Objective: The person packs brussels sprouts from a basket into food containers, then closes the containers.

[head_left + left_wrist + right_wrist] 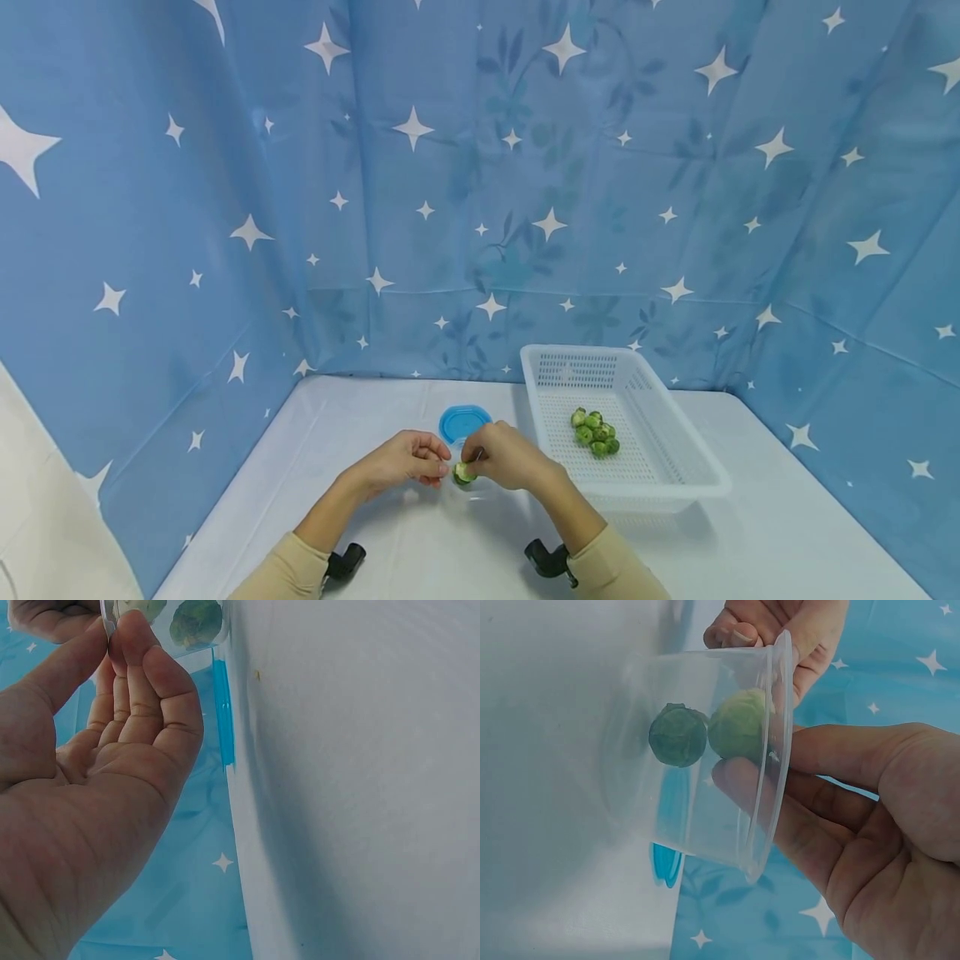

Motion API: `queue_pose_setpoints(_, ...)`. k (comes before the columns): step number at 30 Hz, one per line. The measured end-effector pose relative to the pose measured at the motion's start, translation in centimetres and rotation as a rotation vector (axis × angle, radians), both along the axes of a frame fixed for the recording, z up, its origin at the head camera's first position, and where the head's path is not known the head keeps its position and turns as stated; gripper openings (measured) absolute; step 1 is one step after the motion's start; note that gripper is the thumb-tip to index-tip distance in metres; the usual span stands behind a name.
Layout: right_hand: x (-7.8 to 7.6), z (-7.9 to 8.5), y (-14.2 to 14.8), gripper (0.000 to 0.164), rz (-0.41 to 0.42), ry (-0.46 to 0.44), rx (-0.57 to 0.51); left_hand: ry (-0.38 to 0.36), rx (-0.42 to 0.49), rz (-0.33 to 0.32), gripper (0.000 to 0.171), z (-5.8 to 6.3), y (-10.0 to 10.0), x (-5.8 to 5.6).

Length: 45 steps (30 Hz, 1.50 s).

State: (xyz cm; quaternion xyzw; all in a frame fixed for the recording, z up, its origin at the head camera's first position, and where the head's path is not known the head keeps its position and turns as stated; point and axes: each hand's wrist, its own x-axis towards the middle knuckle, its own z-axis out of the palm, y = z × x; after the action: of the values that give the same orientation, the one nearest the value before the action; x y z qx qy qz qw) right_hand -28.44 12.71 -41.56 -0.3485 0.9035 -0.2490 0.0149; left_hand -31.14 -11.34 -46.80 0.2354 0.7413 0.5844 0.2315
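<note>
A clear plastic tub stands on the white table, with one dark green Brussels sprout at its bottom and a paler Brussels sprout nearer the rim. My left hand pinches the tub's rim between thumb and forefinger, as the left wrist view shows. From the other side my right hand reaches into the opening. Its fingertips hold the paler sprout; the thumb's tip is partly hidden behind the rim.
A blue lid lies on the table behind the tub. To the right stands a white perforated basket with several Brussels sprouts in it. A blue star-patterned curtain surrounds the table's back and sides.
</note>
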Motion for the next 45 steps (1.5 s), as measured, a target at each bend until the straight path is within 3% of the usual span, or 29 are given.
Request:
queue_pose_setpoints(24,0.3,-0.8,-0.8,0.006,0.011,-0.084,0.068,0.006,0.004,-0.003,0.035,0.0,0.0,0.1)
queue_pose_setpoints(45,0.3,-1.6,-1.3,0.013,-0.032,-0.017,0.091,0.012,0.013,0.001,0.034,0.4,0.1,0.5)
